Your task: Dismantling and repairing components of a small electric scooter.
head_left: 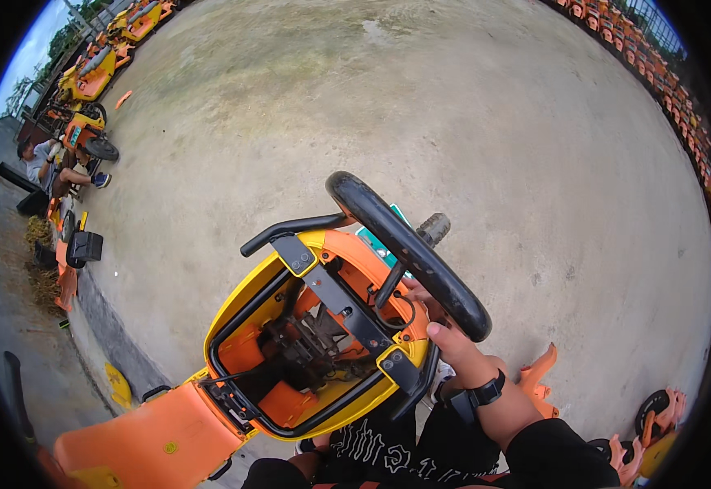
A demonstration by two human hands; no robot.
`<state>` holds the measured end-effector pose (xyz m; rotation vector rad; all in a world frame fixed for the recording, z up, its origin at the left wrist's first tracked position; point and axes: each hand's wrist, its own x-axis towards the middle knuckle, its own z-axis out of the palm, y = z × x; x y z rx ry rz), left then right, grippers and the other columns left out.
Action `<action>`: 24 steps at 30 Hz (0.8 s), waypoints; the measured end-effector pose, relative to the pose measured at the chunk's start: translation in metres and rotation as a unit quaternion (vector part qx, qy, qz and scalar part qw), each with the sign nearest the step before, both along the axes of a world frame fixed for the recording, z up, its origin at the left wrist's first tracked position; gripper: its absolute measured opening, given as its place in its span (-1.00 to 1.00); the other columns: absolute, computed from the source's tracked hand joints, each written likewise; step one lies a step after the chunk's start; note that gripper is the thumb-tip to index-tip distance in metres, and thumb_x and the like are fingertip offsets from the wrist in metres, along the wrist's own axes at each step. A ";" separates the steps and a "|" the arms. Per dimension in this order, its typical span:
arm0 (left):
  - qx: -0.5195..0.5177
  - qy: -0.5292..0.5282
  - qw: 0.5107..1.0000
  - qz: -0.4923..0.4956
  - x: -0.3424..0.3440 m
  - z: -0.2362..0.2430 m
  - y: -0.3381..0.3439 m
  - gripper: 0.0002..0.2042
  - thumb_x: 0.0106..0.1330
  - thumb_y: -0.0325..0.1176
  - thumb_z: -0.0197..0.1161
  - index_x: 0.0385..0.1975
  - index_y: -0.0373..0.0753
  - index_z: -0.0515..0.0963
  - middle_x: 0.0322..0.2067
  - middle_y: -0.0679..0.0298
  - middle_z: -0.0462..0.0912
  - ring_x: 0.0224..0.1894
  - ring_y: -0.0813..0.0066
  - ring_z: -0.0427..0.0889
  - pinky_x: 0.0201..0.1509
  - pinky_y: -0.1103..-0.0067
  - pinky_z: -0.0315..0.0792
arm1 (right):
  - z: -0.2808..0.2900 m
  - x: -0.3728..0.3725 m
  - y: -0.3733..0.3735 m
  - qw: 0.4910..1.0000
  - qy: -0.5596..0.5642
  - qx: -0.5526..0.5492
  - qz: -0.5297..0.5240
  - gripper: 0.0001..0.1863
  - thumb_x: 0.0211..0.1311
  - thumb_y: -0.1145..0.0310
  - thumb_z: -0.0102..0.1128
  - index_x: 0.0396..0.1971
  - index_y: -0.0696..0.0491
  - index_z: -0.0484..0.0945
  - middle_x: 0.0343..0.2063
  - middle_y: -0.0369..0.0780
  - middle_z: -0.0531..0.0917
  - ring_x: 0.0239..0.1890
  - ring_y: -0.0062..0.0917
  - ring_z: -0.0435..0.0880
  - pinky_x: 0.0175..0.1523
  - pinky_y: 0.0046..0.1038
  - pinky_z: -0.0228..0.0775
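A yellow-and-orange scooter body [233, 310] stands before me, its hinged orange seat [139, 432] tipped out to the lower left. The open compartment shows black metal parts and orange plastic. A padded black bar [408, 253] arches over the end, above a teal plate. My right hand [441, 326], wearing a black wrist device, grips the orange end panel just under that bar, its fingertips partly hidden. My left forearm [306, 466] shows at the lower edge; that hand is hidden behind the scooter's body.
A person [50, 167] sits beside scooters [86, 77] at the left, among loose parts and a black box [85, 246]. Dense rows of orange scooters [633, 57] line the right. Orange plastic pieces [535, 383] and a wheel [649, 411] lie at lower right on concrete [576, 204].
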<state>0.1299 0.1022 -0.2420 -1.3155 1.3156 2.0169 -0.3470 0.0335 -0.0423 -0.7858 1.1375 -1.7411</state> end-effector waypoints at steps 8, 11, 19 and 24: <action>0.027 0.016 0.998 0.056 0.034 0.015 0.041 -0.42 0.05 -0.40 0.42 0.13 -0.29 0.45 0.14 0.12 0.49 0.08 0.39 0.51 0.18 0.47 0.37 | 0.016 0.024 -0.006 0.994 -0.036 -0.034 -0.100 -0.53 0.03 0.03 0.21 -0.17 0.06 0.44 -0.04 -0.17 0.42 0.29 -0.25 0.26 0.37 -0.16 0.15; 0.039 0.026 0.996 0.080 0.049 0.024 0.057 -0.43 0.05 -0.40 0.42 0.13 -0.29 0.45 0.14 0.12 0.49 0.08 0.39 0.51 0.17 0.47 0.37 | -0.003 0.016 0.009 0.992 -0.031 -0.020 -0.122 -0.51 0.02 0.05 0.19 -0.10 0.03 0.44 -0.01 -0.15 0.40 0.20 -0.30 0.37 0.37 -0.28 0.16; 0.066 0.042 0.989 0.124 0.063 0.036 0.081 -0.44 0.05 -0.41 0.42 0.13 -0.29 0.45 0.14 0.11 0.49 0.07 0.38 0.52 0.17 0.46 0.38 | -0.014 0.002 0.031 0.987 -0.081 -0.035 -0.135 -0.44 0.16 0.08 -0.03 0.10 0.11 0.37 0.17 -0.12 0.39 0.29 -0.30 0.31 0.39 -0.22 0.07; 0.085 0.045 0.984 0.148 0.067 0.049 0.104 -0.44 0.05 -0.41 0.41 0.12 -0.28 0.46 0.14 0.11 0.49 0.07 0.38 0.52 0.16 0.46 0.39 | 0.006 0.004 0.034 0.987 -0.101 0.053 -0.111 -0.42 0.22 0.12 -0.06 0.21 0.09 0.31 0.15 -0.09 0.42 0.20 -0.31 0.41 0.31 -0.32 0.20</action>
